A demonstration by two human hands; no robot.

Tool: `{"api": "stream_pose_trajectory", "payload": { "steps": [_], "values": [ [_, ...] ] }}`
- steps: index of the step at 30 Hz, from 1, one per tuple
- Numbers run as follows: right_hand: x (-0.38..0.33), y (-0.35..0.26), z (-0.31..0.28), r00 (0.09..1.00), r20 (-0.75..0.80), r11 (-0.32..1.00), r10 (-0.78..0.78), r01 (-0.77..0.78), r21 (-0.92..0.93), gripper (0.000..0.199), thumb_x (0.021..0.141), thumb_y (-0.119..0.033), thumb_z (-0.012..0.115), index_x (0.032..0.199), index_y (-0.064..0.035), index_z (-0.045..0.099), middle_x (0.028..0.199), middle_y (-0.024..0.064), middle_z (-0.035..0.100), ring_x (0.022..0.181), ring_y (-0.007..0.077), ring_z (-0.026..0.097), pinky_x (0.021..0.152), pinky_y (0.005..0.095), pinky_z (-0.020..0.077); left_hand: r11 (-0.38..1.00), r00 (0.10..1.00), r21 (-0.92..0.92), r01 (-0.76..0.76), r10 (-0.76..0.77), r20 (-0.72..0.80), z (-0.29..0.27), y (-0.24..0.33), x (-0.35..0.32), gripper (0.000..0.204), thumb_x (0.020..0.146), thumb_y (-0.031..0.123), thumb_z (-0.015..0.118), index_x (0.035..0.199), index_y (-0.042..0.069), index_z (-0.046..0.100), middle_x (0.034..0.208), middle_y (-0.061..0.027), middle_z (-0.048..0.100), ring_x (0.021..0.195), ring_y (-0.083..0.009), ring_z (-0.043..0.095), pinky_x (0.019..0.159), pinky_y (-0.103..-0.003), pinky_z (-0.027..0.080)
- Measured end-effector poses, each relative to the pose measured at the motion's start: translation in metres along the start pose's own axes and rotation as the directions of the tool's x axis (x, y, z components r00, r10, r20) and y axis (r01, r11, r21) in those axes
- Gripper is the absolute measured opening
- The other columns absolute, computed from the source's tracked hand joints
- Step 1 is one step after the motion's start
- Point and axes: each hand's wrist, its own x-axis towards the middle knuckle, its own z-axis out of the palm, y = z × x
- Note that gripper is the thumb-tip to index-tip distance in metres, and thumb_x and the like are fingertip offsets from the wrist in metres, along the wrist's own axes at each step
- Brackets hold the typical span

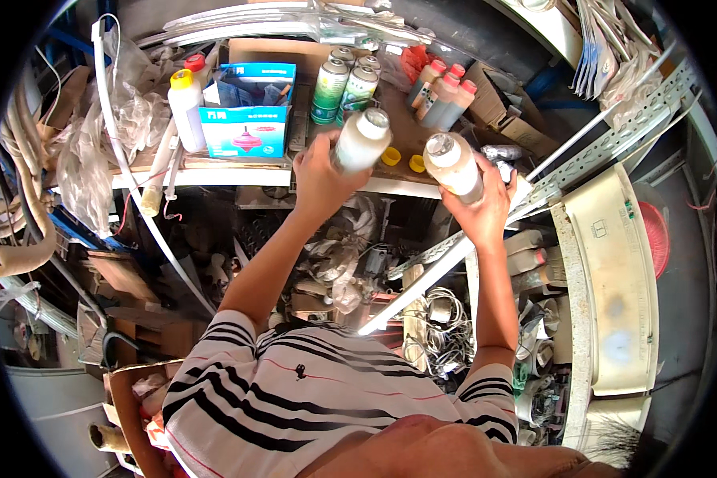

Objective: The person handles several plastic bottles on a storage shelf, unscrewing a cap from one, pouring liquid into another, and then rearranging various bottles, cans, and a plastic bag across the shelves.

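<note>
My left hand [323, 171] is wrapped round a whitish plastic bottle [362, 143], its top uncapped. A second pale bottle [456, 169], also without its cap, is gripped in my right hand [487, 205]. Both bottles are held up over the shelf's front edge, tilted and apart from each other. Between them, two yellow caps [391, 156] lie on the brown shelf board [402, 119]. Behind the left bottle stand several green spray cans [329, 92].
A blue-and-white box [245, 131] stands left on the shelf, beside a yellow-capped bottle [186, 111]. Several red-capped bottles [446, 95] stand at the back right. A slanting white metal bar [418, 283] crosses below my right hand. Coiled cables [440, 319] hang lower down.
</note>
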Motion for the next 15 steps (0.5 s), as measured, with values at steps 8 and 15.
{"api": "stream_pose_trajectory", "payload": {
  "steps": [8, 15],
  "values": [
    [0.033, 0.004, -0.031, 0.976, 0.104, 0.970, -0.193, 0.206, -0.128, 0.070, 0.065, -0.026, 0.088, 0.129, -0.0173, 0.063, 0.122, 0.0009, 0.070, 0.114, 0.0225, 0.065, 0.121, 0.0622, 0.0147, 0.999, 0.996, 0.042, 0.025, -0.028, 0.088, -0.021, 0.038, -0.033, 0.068, 0.067, 0.026, 0.089, 0.125, 0.010, 0.058, 0.114, -0.0078, 0.066, 0.109, -0.0283, 0.063, 0.104, -0.046, 0.034],
    [0.046, 0.006, -0.047, 0.939, 0.151, 0.922, -0.308, 0.333, -0.195, 0.070, 0.065, -0.026, 0.086, 0.131, -0.0222, 0.062, 0.125, -0.0025, 0.068, 0.110, 0.0204, 0.066, 0.118, 0.0680, 0.0138, 1.000, 0.996, 0.003, -0.016, 0.016, 0.085, -0.019, 0.045, -0.046, 0.068, 0.064, 0.026, 0.089, 0.123, 0.011, 0.058, 0.111, -0.0076, 0.065, 0.108, -0.0295, 0.063, 0.100, -0.048, 0.036]
  ]
}}
